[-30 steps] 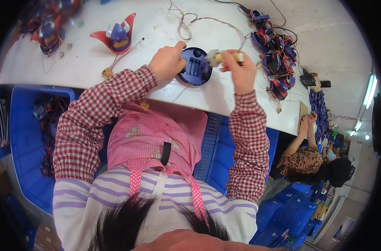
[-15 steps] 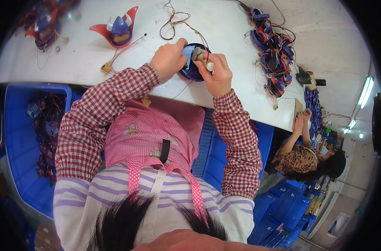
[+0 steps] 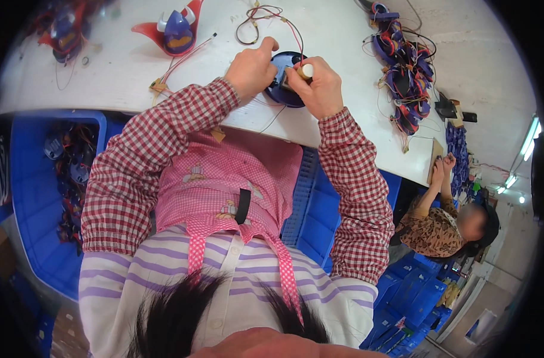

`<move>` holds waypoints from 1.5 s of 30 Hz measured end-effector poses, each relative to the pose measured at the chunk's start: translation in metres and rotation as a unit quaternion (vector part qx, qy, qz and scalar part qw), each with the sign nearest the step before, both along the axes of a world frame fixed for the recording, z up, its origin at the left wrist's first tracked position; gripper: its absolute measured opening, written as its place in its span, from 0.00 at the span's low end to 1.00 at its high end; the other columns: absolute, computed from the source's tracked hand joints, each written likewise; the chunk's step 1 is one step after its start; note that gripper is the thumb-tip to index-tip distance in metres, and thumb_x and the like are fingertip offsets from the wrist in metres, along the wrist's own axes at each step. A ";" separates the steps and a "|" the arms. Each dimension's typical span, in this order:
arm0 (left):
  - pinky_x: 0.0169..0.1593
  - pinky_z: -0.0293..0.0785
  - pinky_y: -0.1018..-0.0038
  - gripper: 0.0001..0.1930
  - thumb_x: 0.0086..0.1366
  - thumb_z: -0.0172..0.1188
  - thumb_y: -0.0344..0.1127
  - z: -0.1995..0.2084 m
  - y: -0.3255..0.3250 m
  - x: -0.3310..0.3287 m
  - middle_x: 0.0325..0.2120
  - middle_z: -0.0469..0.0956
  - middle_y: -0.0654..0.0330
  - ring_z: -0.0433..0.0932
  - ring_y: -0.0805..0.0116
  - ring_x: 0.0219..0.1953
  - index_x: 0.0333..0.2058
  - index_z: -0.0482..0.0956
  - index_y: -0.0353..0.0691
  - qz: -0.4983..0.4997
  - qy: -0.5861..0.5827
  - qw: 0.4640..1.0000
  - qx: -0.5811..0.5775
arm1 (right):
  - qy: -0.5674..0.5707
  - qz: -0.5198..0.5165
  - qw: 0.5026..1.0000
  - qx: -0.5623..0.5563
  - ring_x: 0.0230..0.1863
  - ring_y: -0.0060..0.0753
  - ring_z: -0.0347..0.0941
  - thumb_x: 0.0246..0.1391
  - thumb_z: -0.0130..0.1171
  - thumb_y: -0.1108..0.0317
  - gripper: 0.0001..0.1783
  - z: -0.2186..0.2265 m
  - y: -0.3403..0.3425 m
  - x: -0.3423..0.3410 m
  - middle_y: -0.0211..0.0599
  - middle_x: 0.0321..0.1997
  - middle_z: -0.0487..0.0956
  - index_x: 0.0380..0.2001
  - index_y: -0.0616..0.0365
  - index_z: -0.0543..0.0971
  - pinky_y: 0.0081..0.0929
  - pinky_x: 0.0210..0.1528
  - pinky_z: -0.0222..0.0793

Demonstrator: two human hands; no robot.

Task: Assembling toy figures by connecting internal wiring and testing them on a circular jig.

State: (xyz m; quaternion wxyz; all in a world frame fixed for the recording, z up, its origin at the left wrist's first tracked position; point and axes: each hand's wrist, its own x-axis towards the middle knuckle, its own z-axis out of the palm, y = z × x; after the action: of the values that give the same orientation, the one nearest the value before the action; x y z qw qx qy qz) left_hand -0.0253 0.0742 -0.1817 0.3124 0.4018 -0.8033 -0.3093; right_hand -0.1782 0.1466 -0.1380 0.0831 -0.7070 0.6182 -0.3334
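One tool (image 3: pixel 306 72), right hand (image 3: pixel 323 88) closer to disc (image 3: pixel 282 96)

Case (image 3: pixel 278 93), winged toy (image 3: pixel 177 33): glossy plastic. Tabletop (image 3: pixel 120 80): smooth, slightly shiny. Sleeves (image 3: pixel 125 170), apron (image 3: pixel 224 170): matt cloth. Bin (image 3: pixel 36 221): smooth plastic.

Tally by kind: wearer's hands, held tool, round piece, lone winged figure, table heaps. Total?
Hands: 2 (left hand, right hand)
Pale-ended tool: 1
Round blue piece: 1
Lone winged figure: 1
Heaps: 2 (right heap; blurred left heap)
Total: 7
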 end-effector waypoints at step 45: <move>0.40 0.66 0.72 0.08 0.62 0.52 0.33 -0.006 0.016 0.177 0.33 0.69 0.56 0.67 0.61 0.35 0.37 0.72 0.34 0.070 -0.180 0.968 -0.158 | -0.601 0.046 0.738 0.303 0.19 0.18 0.66 0.57 0.54 0.69 0.10 -0.055 0.083 0.131 0.35 0.26 0.76 0.38 0.66 0.76 0.11 0.22 0.63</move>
State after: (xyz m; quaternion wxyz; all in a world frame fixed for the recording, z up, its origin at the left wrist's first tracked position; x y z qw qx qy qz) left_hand 0.1512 0.0897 -0.1875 0.2430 0.4517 -0.8549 -0.0778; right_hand -0.0469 0.2292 -0.1926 0.6626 -0.3243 0.4748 -0.4799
